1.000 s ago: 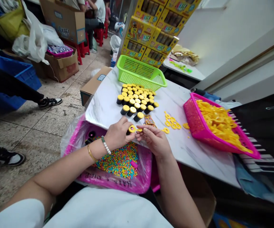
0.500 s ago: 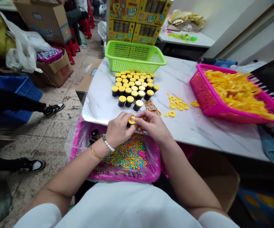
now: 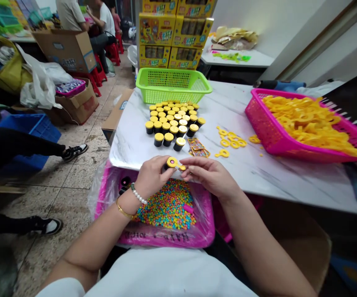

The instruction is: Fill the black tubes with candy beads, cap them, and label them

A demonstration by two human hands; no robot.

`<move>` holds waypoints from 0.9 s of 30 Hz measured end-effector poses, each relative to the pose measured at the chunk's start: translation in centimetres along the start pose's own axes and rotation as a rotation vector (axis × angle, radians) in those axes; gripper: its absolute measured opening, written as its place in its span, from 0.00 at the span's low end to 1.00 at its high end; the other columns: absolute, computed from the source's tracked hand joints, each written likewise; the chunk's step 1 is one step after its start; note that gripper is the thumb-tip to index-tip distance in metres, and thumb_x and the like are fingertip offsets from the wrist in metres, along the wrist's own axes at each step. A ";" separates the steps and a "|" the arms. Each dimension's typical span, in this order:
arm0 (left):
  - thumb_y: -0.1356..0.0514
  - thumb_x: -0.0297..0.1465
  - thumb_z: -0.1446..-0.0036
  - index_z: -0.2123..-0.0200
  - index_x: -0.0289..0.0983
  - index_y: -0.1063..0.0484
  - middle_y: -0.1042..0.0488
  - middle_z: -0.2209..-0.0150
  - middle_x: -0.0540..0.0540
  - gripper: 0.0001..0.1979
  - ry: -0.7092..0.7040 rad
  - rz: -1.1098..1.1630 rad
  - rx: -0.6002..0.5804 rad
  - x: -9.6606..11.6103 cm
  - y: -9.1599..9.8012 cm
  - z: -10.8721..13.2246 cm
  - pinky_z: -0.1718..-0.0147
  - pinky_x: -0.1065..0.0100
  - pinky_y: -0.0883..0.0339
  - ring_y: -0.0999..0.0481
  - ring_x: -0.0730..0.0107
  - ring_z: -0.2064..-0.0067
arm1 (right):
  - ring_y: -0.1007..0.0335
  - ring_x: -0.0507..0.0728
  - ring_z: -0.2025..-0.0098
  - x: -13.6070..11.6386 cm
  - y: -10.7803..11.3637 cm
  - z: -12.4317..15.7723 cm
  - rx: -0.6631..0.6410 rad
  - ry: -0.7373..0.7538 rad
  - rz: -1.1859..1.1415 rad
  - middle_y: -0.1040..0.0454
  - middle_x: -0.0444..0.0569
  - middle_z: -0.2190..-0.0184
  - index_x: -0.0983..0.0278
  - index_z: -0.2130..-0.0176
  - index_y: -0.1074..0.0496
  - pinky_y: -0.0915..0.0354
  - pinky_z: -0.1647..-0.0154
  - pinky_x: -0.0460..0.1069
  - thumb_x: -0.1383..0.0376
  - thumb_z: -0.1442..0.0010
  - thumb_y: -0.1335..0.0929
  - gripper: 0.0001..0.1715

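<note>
At the marbled table (image 3: 129,146), left fingers (image 3: 158,161) pinch a ringed cylinder (image 3: 171,162), right fingers (image 3: 201,163) parted.

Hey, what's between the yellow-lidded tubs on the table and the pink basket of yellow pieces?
The head view shows flat printed items beside the tubs, then loose yellow rings nearer the basket.
</note>
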State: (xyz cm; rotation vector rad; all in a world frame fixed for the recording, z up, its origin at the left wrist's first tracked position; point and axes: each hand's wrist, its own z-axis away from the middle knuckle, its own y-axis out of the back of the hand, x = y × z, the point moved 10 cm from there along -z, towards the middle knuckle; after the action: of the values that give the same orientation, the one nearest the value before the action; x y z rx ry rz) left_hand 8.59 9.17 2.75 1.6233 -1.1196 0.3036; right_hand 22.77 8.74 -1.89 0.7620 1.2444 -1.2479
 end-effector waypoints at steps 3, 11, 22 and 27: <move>0.40 0.29 0.38 0.52 0.36 0.26 0.20 0.58 0.43 0.11 -0.014 0.010 -0.016 0.1 0.0 0.2 0.56 0.62 0.27 0.22 0.66 0.57 | 0.21 0.53 0.69 0.0 0.5 -0.2 -0.002 -0.015 0.013 0.19 0.49 0.70 0.64 0.59 0.22 0.25 0.67 0.47 0.58 0.53 0.21 0.22; 0.39 0.31 0.37 0.52 0.38 0.26 0.23 0.59 0.43 0.11 0.060 -0.106 0.004 -0.3 0.0 0.6 0.58 0.60 0.27 0.24 0.64 0.59 | 0.48 0.44 0.88 -1.6 -2.7 -3.7 -0.020 0.008 0.294 0.36 0.35 0.87 0.63 0.61 0.29 0.53 0.89 0.41 0.55 0.49 0.23 0.21; 0.36 0.31 0.42 0.64 0.36 0.22 0.29 0.68 0.46 0.05 0.148 -0.190 -0.080 -1.2 -0.1 0.3 0.64 0.64 0.30 0.27 0.65 0.65 | 0.51 0.46 0.85 -2.0 -3.0 -2.5 0.100 0.136 0.422 0.42 0.35 0.86 0.61 0.63 0.31 0.55 0.83 0.44 0.49 0.43 0.30 0.19; 0.37 0.31 0.41 0.63 0.34 0.23 0.26 0.65 0.44 0.07 0.153 -0.234 -0.056 -1.4 -0.2 0.6 0.64 0.64 0.29 0.25 0.64 0.64 | 0.43 0.50 0.78 -4.9 -4.5 -1.0 0.148 0.394 0.845 0.38 0.39 0.81 0.61 0.62 0.26 0.45 0.73 0.47 0.58 0.42 0.30 0.11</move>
State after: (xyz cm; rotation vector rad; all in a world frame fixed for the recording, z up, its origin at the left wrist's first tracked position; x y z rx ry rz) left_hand 7.81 9.35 1.45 1.6337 -0.8074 0.2370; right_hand 18.82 9.92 3.41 1.4990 0.9523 -0.5020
